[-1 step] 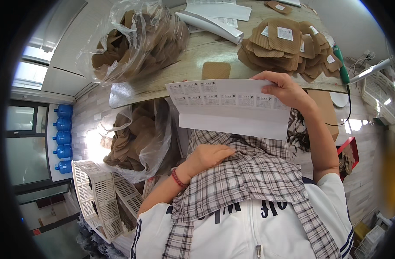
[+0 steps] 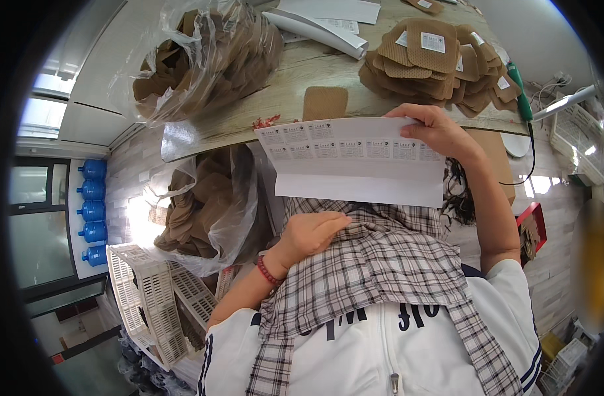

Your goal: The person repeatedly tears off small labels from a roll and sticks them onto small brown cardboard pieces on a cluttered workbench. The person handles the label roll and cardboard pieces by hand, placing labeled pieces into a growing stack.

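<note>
My right hand (image 2: 442, 135) pinches the upper right edge of a white sheet of stickers (image 2: 361, 177) between thumb and fingers. Rows of small printed labels run along its upper part, several spots in the top row are bare, and a crease crosses it lower down. The sheet hangs over my lap at the table's front edge. My left hand (image 2: 310, 236), with a red bead bracelet at the wrist, rests on the checked apron (image 2: 388, 264), fingers stretched out and holding nothing. Just beyond the sheet, one plain brown textured pad (image 2: 325, 103) lies on the table.
Brown pads with white labels form a pile (image 2: 414, 66) at the table's right. A clear bag of brown pieces (image 2: 216, 72) stands at the left, another bag (image 2: 199, 204) below it. White crates (image 2: 143, 290), blue water bottles (image 2: 92, 211) and a green-handled tool (image 2: 521, 92) are around.
My left hand has slid slightly left over the apron. The sheet stays in my right hand, almost still. More red scraps show at its upper left corner as the view shifts a little.
</note>
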Motion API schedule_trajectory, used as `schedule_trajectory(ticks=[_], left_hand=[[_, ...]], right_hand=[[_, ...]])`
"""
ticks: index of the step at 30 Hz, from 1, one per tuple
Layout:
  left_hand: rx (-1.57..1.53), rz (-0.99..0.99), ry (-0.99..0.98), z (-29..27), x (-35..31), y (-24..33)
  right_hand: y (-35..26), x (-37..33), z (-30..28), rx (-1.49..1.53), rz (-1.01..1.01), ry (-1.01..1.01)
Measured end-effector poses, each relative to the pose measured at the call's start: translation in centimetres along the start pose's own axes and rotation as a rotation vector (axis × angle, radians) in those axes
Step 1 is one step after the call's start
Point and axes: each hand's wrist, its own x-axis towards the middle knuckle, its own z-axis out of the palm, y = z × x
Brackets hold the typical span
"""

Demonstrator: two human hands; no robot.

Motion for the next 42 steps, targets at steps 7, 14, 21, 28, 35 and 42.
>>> schedule_trajectory(ticks=[7,14,21,28,35,42], left_hand=[[0.435,-0.218,0.199,-2.3,4.5,-2.6],[0.105,-0.447,0.119,2.2,2.9,-8.5],[-0.156,-0.623,0.167,3.9,2.3,-11.0],[-0.262,-0.638,0.154,3.3,3.4,-11.1],[-0.362,-0.701,0.106,3.1,3.4,-12.0],[-0.416,-0.717,0.111,3.7,3.3,-12.9]], right_hand=[[5.6,0.1,0.0,0.118,0.12,-0.176],[9.4,0.2,2.2,0.106,0.206,-0.18],[8.2,-0.1,5.8,-0.559,0.008,0.22],[6.6,2.5,12.7,-0.593,-0.39,0.453],[7.5,3.2,14.5,-0.793,-0.553,0.565],[7.5,3.2,14.8,-0.802,-0.531,0.562]])
